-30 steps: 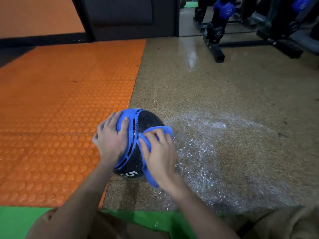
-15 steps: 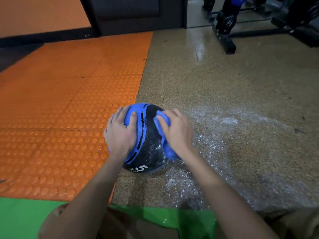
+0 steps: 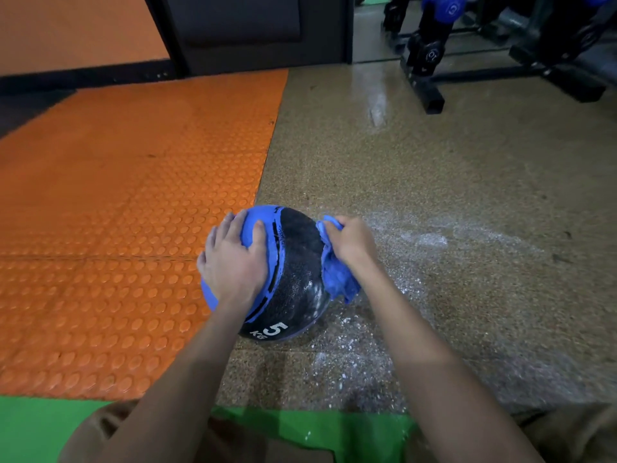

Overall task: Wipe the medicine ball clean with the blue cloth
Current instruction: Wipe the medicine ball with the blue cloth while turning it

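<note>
Centre frame: a medicine ball (image 3: 293, 269) sits on the floor (image 3: 434, 182), the left hand (image 3: 233, 259) spread flat on it. The right hand (image 3: 350, 240) clutches the blue cloth (image 3: 337, 279) against the ball's right side. White smears (image 3: 312, 290) lower down suggest the wiping is unfinished.

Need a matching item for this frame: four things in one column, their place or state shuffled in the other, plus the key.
Things:
1. left hand
2. right hand
3. white powder
4. orange mat

Places or states:
A. scattered on the speckled floor, right of the medicine ball
B. grips the bunched blue cloth against the ball's right side
C. lies left of the ball
D. rests spread on the ball's blue panel

Pairs: 1-D, 2-B, 3-A, 4-C.
</note>
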Demonstrator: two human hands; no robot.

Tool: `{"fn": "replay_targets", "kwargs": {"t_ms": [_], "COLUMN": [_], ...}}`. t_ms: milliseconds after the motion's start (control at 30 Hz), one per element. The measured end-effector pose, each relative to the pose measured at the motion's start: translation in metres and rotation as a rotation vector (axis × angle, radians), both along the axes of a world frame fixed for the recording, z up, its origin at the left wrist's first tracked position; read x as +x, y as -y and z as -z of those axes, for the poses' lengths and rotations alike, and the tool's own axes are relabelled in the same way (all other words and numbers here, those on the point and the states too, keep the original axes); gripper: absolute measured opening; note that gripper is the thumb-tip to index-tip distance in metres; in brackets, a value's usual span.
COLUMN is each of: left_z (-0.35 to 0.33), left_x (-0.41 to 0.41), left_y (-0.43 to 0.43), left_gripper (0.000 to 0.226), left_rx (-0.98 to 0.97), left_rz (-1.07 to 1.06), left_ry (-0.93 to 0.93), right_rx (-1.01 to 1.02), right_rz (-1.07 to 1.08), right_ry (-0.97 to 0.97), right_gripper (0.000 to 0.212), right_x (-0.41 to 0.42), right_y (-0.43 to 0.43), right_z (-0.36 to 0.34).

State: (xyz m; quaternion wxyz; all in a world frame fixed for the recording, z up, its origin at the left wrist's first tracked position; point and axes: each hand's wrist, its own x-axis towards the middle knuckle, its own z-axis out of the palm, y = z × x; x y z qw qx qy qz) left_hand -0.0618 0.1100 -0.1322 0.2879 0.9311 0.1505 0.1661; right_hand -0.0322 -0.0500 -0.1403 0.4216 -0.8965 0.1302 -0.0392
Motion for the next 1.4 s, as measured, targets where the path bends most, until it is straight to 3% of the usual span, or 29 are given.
{"fn": "replay_targets", "kwargs": {"t_ms": [67, 167, 233, 267, 367, 400, 433, 500, 567, 633, 767, 800, 967, 1033, 1133, 1267, 1400], "left_z": [-0.001, 0.0, 0.001, 0.001, 0.002, 0.002, 0.002, 0.002, 0.002, 0.003, 0.006, 0.006, 0.006, 0.005, 0.004, 0.003, 0.001], "left_x": [0.002, 0.004, 0.002, 0.001, 0.0, 0.0, 0.001, 0.005, 0.007, 0.007, 0.005, 0.005, 0.012, 0.012, 0.013, 0.013, 0.015], "left_y": [0.002, 0.001, 0.0, 0.0, -0.001, -0.001, -0.001, -0.002, -0.007, -0.011, -0.017, -0.017, -0.023, -0.026, -0.025, -0.016, -0.016], "left_gripper": [0.047, 0.049, 0.055, 0.059, 0.058, 0.053, 0.049, 0.048, 0.05, 0.053, 0.045, 0.044, 0.045, 0.045, 0.045, 0.047, 0.048], "left_rx": [0.014, 0.023, 0.009, -0.001, -0.024, -0.027, -0.029, -0.034, -0.051, -0.072, -0.121, -0.128, -0.17, -0.193, -0.212, -0.186, -0.171], "left_rz": [0.013, 0.019, 0.026, 0.026, 0.007, 0.0, -0.004, -0.009, -0.013, -0.014, -0.08, -0.095, -0.128, -0.135, -0.159, -0.199, -0.19], "left_ry": [0.004, 0.004, 0.016, 0.024, 0.034, 0.033, 0.032, 0.033, 0.028, 0.028, 0.043, 0.046, 0.034, 0.021, 0.013, 0.008, -0.005], "right_rx": [-0.084, -0.236, -0.255, -0.208, 0.128, 0.15, 0.116, -0.014, -0.107, -0.15, 0.148, 0.16, -0.104, -0.222, -0.145, 0.095, -0.125], "right_rz": [0.041, -0.021, -0.027, 0.005, 0.184, 0.235, 0.265, 0.255, 0.1, 0.022, 0.256, 0.261, 0.025, -0.035, 0.078, 0.276, 0.061], "right_ry": [0.075, 0.46, 0.586, 0.566, 0.21, 0.144, 0.16, 0.401, 0.603, 0.652, 0.177, 0.14, 0.639, 0.73, 0.662, 0.309, 0.66], "right_gripper": [0.024, 0.028, 0.029, 0.03, 0.028, 0.026, 0.024, 0.024, 0.024, 0.022, 0.025, 0.025, 0.031, 0.028, 0.031, 0.039, 0.028], "right_x": [-0.015, -0.058, -0.074, -0.073, -0.066, -0.065, -0.069, -0.079, -0.091, -0.089, -0.067, -0.065, -0.083, -0.08, -0.065, -0.048, -0.071], "right_y": [-0.01, -0.036, -0.04, -0.034, -0.014, -0.012, -0.016, -0.033, -0.052, -0.053, -0.029, -0.028, -0.072, -0.078, -0.067, -0.048, -0.069], "right_z": [-0.002, 0.003, 0.022, 0.031, 0.056, 0.061, 0.061, 0.05, 0.042, 0.047, 0.064, 0.065, 0.034, 0.036, 0.045, 0.049, 0.039]}}
